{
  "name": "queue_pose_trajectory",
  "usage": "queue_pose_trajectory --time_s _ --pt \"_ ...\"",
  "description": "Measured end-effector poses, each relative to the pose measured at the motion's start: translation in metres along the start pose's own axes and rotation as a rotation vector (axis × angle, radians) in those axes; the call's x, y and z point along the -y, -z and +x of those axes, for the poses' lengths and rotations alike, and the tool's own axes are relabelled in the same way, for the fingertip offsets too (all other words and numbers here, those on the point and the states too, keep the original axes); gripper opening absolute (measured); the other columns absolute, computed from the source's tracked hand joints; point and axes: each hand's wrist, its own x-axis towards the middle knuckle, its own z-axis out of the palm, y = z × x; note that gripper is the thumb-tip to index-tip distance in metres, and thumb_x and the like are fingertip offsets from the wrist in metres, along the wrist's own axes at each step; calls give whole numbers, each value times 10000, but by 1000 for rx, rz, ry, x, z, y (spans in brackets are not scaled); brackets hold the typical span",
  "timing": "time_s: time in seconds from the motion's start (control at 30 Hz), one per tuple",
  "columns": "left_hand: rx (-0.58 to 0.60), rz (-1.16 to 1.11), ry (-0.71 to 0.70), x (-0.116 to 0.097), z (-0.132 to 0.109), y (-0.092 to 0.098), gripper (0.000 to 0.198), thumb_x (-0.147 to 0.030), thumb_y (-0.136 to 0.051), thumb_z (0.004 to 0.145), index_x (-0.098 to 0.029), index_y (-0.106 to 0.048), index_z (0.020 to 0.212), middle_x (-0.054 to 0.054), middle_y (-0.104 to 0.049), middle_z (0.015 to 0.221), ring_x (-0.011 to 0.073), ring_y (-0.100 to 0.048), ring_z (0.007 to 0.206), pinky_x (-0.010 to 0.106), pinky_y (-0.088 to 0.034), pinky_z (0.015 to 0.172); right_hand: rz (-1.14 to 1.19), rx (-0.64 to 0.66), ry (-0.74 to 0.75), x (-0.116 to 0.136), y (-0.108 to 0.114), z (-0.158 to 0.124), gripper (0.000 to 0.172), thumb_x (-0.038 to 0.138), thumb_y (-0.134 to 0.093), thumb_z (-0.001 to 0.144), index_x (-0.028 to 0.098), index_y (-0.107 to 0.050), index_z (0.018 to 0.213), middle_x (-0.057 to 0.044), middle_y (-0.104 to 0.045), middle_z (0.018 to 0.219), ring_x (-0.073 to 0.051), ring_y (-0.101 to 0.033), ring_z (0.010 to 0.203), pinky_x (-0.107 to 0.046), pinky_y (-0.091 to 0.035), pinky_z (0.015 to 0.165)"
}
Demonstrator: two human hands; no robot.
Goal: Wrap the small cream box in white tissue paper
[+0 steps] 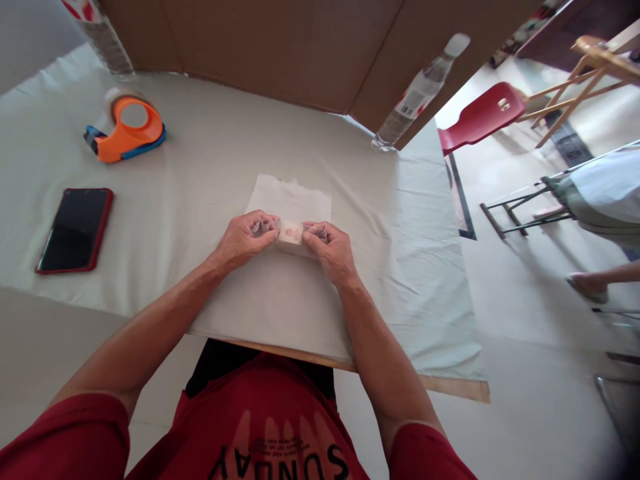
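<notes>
A small pale packet (pixel 290 232) with reddish marks is stretched between my two hands near the middle of the table. My left hand (pixel 253 235) pinches its left end between thumb and fingers. On the other side, my right hand (pixel 331 247) pinches the right end in the same way. Clear, crinkled wrapping seems to show at the fingers of both hands. Beneath and behind the packet, a white sheet of paper (pixel 287 198) lies on the pale tablecloth (pixel 200 153).
An orange tape dispenser (pixel 131 130) and a dark phone (pixel 75 230) lie at the left. Plastic bottles stand at the back left (pixel 113 50) and back right (pixel 417 97), by a brown cardboard panel (pixel 265 50). A seated person (pixel 607 193) is beyond the table's right side.
</notes>
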Motion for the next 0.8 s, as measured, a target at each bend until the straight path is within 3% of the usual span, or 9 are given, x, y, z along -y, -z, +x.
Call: queue_pose_trajectory --time_s 0.17,0.3,0.47,0.6,0.7,0.8 --pt "12 -137 88 1 5 -5 264 -404 -694 733 -166 -579 736 86 -760 954 148 -650 779 258 -500 697 110 -11 -52 -4 -3 3 223 396 -705 752 185 -631 759 -46 -711 948 -131 -579 759 -284 -449 723" --pt "25 -142 120 1 8 -8 271 -408 -689 723 -162 -575 726 74 -735 915 117 -590 702 239 -451 633 94 -11 -71 -2 -5 2 227 399 -696 745 183 -635 783 7 -614 758 -108 -485 661 -257 -397 638" --pt "37 -132 125 0 9 -10 264 -395 -687 690 -164 -558 696 56 -708 871 96 -523 650 234 -405 602 104 3 -104 -1 -5 0 255 414 -710 721 178 -636 782 22 -579 722 -93 -436 617 -243 -358 582" --pt "53 -134 145 -2 7 -9 260 -391 -682 683 -168 -548 691 57 -708 888 96 -506 646 233 -390 594 77 32 -125 -5 10 2 253 413 -712 722 171 -655 768 33 -565 663 -95 -446 595 -251 -356 577" --pt "57 -126 145 -3 6 -9 263 -395 -673 691 -173 -532 677 51 -701 871 95 -499 643 234 -382 597 -30 -79 -74 -2 28 3 194 366 -683 737 176 -643 724 27 -586 650 -108 -483 603 -266 -390 595" --pt "50 -132 148 -3 7 -9 266 -386 -676 690 -173 -518 663 48 -695 870 93 -500 648 231 -384 605 -222 -341 110 11 35 -4 109 300 -637 790 192 -643 775 0 -657 751 -130 -554 673 -285 -446 645"
